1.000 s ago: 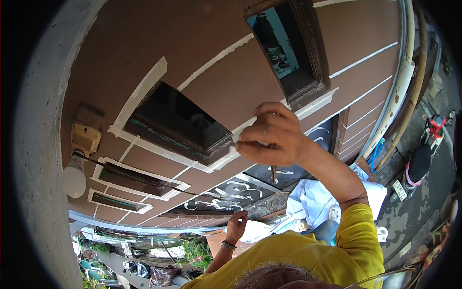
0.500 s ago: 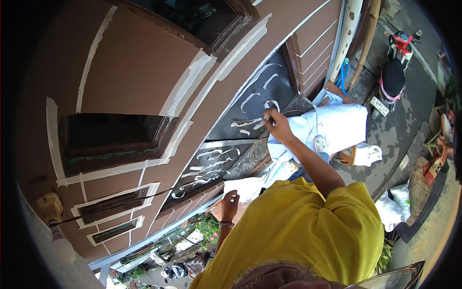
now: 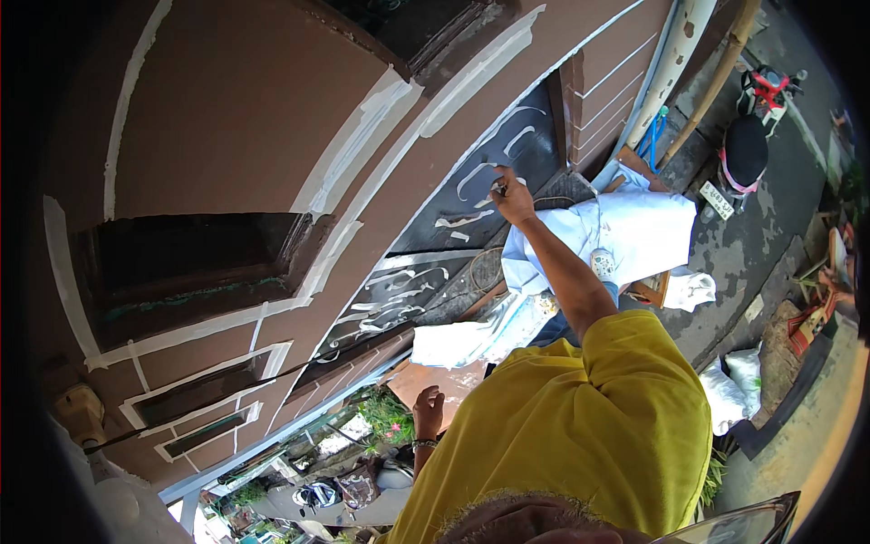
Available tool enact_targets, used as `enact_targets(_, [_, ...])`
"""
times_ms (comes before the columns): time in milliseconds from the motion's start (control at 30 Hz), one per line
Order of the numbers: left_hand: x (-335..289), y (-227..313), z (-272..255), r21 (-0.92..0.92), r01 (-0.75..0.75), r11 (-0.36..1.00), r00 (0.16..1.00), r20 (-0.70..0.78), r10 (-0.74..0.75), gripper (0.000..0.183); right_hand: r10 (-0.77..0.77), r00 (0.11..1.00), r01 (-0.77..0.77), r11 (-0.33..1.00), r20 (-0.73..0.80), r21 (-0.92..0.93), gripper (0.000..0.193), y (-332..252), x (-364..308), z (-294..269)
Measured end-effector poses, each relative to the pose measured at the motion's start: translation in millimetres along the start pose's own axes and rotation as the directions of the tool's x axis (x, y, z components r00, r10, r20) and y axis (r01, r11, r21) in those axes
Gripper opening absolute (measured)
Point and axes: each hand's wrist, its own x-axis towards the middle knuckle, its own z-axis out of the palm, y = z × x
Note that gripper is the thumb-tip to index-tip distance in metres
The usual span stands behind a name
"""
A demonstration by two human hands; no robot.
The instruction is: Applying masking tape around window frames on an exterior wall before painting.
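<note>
Head view: a brown wall (image 3: 236,109) is filling the upper left; a pale sheet (image 3: 634,222) is lying beside a dark panel (image 3: 478,189). Over it the right hand (image 3: 514,199) is hovering, fingers bent, grip impossible to tell; the left hand (image 3: 429,413) is hanging lower, half-open. White strips (image 3: 464,220) are streaking the panel.

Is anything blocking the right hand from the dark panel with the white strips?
Nothing visible: the right hand overlaps the dark panel in this view, and the pale sheet lies to the side. Whether hand and panel touch, I cannot tell.
</note>
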Motion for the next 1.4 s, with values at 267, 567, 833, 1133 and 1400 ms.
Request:
enact_targets(267, [-30.7, -25.7, 10.7, 0.016, 0.099, 0.995, 0.994, 0.051, -0.099, 0.028, 0.414, 0.903, -0.303, 0.803, -0.114, 0.514, 0.052, 61.5, 19.9, 70.3])
enact_targets(567, [-72.3, -48.5, 17.1, 0.006, 0.188, 0.982, 0.981, -0.045, -0.187, 0.026, 0.557, 0.722, -0.341, 0.802, -0.41, 0.49, 0.052, 38.0, 37.9, 105.9])
enact_targets(833, [-76.9, -79.6, 38.4, 0.022, 0.257, 0.966, 0.966, -0.035, -0.256, 0.031, 0.609, 0.715, -0.548, 0.793, -0.343, 0.267, 0.068, 50.4, 26.4, 80.9])
enact_targets(1133, [6.3, 0.8, 28.4, 0.079, 0.016, 0.997, 1.0, 0.014, -0.017, 0.03, 0.401, 0.91, -0.15, 0.556, -0.105, 0.818, 0.015, 2.2, -51.7, -51.3])
enact_targets(1400, [77.1, 110.8, 30.9, 0.034, -0.344, 0.939, 0.938, -0.045, 0.345, 0.018, -0.334, 0.912, 0.387, 0.892, -0.239, 0.234, 0.019, -219.8, -13.1, -186.7])
